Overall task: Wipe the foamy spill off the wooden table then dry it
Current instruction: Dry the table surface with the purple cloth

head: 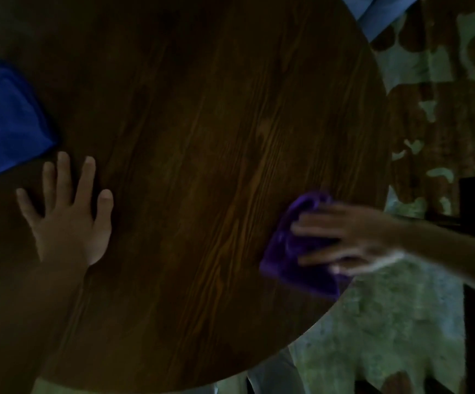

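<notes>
Pressing flat on the purple cloth (296, 251), the right hand (344, 237) sat at the right edge of the round wooden table (202, 137), lower right of centre in the frame. Fingers were laid out over the cloth, not curled around it. Hand heavily motion-blurred, so finger outlines smeared and the thumb hard to make out. The cloth was bunched, its lower corner reaching the table rim.

The left hand (68, 214) lay palm down with fingers spread on the bare wood at the left of the frame, holding nothing. Its forearm ran off the lower left, lost in shadow.

A blue cloth (6, 123) lay on the table at the left edge of the frame, cut off by it, just above the left fingertips but apart from them.

Scene very dark. No foam could be made out on the wood. Patterned floor (401, 322) showed beyond the table at the right, blurry.
</notes>
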Demonstrator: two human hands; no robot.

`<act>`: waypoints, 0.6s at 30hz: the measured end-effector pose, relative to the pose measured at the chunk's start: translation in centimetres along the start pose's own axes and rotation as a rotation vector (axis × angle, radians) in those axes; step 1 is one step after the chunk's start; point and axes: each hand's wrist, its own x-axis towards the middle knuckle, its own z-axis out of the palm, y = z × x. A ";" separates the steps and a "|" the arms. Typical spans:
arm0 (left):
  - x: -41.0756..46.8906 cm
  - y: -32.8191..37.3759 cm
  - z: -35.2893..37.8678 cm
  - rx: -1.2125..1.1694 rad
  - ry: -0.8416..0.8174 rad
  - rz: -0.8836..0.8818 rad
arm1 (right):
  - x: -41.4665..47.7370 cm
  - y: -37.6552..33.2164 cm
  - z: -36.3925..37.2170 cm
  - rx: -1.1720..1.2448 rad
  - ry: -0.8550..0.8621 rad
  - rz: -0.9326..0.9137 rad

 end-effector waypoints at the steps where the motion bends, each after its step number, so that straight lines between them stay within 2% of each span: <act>1: 0.0 -0.1 -0.2 -0.004 -0.004 -0.004 | 0.0 2.1 -0.3 -0.010 0.038 0.150; 3: -0.1 -0.2 -0.3 -0.011 -0.007 -0.004 | 1.6 5.3 -1.0 0.020 0.128 0.535; 6: -0.3 -0.5 -0.3 -0.003 0.002 0.017 | 8.7 7.5 -3.0 0.135 0.271 1.159; 8: -0.2 -0.7 -0.6 -0.033 -0.023 0.038 | 14.2 7.9 -4.8 0.283 0.303 1.481; 9: -0.3 -1.0 -0.9 -0.054 -0.033 0.063 | 16.8 7.8 -5.8 0.338 0.317 1.583; 11: -1.0 -2.2 -1.4 -0.055 -0.033 0.124 | 21.4 7.0 -7.3 0.368 0.316 1.602; 13: -2.7 -4.4 -1.5 -0.048 -0.019 0.104 | 25.8 4.7 -8.0 0.313 0.309 1.439; 18: -8.5 -12.4 -0.3 -0.145 0.002 -0.180 | 34.7 -3.9 -8.3 0.229 0.273 1.090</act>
